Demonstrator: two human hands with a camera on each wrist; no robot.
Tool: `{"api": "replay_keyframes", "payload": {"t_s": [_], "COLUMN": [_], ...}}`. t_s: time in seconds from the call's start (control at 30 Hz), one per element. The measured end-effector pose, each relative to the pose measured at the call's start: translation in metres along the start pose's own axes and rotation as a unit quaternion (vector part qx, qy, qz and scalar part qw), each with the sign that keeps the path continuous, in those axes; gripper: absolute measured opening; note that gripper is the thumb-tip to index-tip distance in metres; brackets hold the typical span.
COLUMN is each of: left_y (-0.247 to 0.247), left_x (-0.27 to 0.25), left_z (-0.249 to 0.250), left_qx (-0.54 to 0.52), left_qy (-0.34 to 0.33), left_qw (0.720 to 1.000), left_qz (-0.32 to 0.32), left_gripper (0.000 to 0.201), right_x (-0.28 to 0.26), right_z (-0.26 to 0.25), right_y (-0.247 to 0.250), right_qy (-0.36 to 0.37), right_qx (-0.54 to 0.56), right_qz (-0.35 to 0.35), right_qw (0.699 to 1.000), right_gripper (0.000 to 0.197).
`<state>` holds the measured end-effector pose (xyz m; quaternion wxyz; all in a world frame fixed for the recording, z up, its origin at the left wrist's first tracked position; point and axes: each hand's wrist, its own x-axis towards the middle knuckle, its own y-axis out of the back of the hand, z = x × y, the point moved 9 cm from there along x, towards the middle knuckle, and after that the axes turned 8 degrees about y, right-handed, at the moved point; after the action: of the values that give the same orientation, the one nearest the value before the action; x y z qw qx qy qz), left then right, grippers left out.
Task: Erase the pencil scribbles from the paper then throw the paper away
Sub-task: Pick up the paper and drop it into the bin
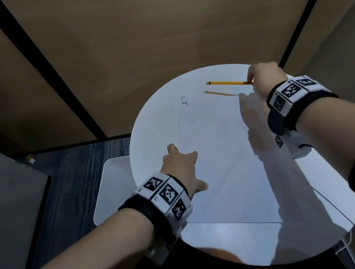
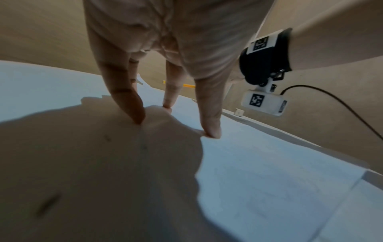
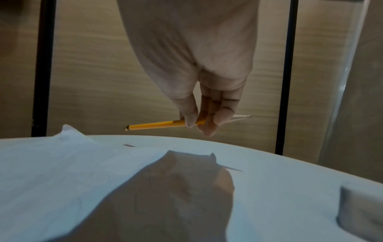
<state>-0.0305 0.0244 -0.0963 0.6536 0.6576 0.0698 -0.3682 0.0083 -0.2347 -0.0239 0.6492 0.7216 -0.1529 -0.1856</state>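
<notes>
Paper (image 1: 221,162) pinned by flat left hand (image 1: 183,168), right hand (image 1: 264,77) pinching pencil (image 1: 229,82) at 1 o'clock: flip eraser-end down, rub gently.

A round white counter (image 1: 146,125) carries a white sheet of paper (image 1: 222,169), its far left corner crumpled and lifted; a small white device (image 1: 298,149) sits at the right edge.

Left hand (image 1: 183,168) is flat with fingers spread straight, fingertips (image 2: 211,131) pressing down. Right hand (image 1: 265,77) is raised, thumb and fingers pinched together.
</notes>
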Motion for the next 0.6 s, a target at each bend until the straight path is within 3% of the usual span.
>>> {"api": "replay_keyframes", "payload": {"t_s": [0.2, 0.47, 0.6], "left_y": [-0.007, -0.002, 0.014], "left_x": [-0.007, -0.004, 0.002], "left_z": [0.008, 0.009, 0.02], "left_qx": [-0.027, -0.053, -0.012], "left_qy": [0.002, -0.012, -0.058], "left_qw": [1.0, 0.999, 0.997], "left_qz": [-0.011, 0.0, 0.044], "left_gripper": [0.078, 0.065, 0.055], "right_x": [0.009, 0.01, -0.002], "right_z": [-0.011, -0.01, 0.022], "right_y": [-0.027, -0.04, -0.027], "right_qy": [0.026, 0.017, -0.046], "right_qx": [0.016, 0.04, 0.029], "right_qz": [-0.019, -0.03, -0.001], "right_qw": [0.999, 0.999, 0.998], "right_gripper": [0.026, 0.036, 0.033]}}
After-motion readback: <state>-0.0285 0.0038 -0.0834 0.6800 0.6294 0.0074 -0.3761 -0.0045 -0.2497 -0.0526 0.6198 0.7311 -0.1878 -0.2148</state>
